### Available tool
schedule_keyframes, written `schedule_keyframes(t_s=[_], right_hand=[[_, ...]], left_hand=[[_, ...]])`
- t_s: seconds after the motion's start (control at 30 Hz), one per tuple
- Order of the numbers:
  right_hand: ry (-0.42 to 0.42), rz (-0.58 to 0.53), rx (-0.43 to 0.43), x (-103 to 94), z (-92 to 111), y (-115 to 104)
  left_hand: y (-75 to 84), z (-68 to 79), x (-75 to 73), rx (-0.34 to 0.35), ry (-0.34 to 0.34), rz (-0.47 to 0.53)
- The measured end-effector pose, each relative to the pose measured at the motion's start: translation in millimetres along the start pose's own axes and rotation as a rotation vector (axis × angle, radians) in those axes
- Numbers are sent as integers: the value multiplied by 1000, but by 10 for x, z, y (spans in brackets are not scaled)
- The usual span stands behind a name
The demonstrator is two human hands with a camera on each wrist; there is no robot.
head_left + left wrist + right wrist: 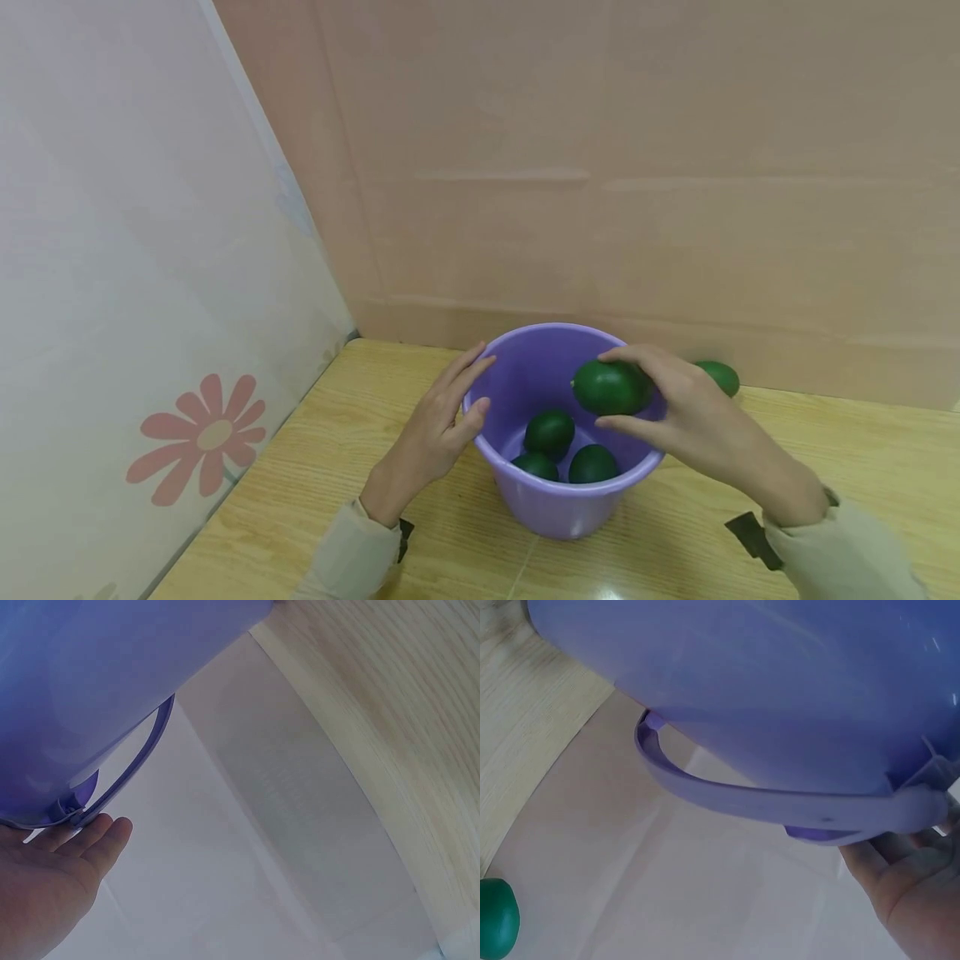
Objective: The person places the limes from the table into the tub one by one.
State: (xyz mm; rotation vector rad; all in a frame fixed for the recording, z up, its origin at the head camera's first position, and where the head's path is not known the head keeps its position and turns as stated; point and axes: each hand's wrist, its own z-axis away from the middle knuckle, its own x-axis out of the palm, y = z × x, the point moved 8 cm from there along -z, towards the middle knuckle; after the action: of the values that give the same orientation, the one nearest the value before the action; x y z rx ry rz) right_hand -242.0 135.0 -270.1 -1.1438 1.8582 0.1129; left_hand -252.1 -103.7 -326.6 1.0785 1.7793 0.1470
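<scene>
A purple bucket (pixel 558 510) with a handle (pixel 142 754) stands on the wooden table. Three dark green oval fruits (pixel 550 433) lie at its bottom. Over the right side of the opening, my right hand (pixel 693 417) holds another smooth green oval fruit (pixel 611 387) between fingers and thumb. My left hand (pixel 438 421) rests at the bucket's left rim, fingers extended along it. In the right wrist view the bucket wall hides the held fruit, and only part of the right hand (pixel 922 889) shows below the rim.
One more green fruit (pixel 718 377) lies behind the right hand, near the table's back edge. A brown sheet-covered wall (pixel 600 167) rises behind the wooden table (pixel 847 467). To the left stands a pale panel with a red flower print (pixel 213 435).
</scene>
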Motion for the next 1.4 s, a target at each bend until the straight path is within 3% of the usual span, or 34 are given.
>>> schedule_keyframes(t_s=[0.6,1.4], right_hand=[[-165,-33,106,190,-103,79],[-302,5,153,358,-138,83]], left_hand=[[-13,-6,7,2,4,-12],[-16,-1,7,-7,-4,-8]])
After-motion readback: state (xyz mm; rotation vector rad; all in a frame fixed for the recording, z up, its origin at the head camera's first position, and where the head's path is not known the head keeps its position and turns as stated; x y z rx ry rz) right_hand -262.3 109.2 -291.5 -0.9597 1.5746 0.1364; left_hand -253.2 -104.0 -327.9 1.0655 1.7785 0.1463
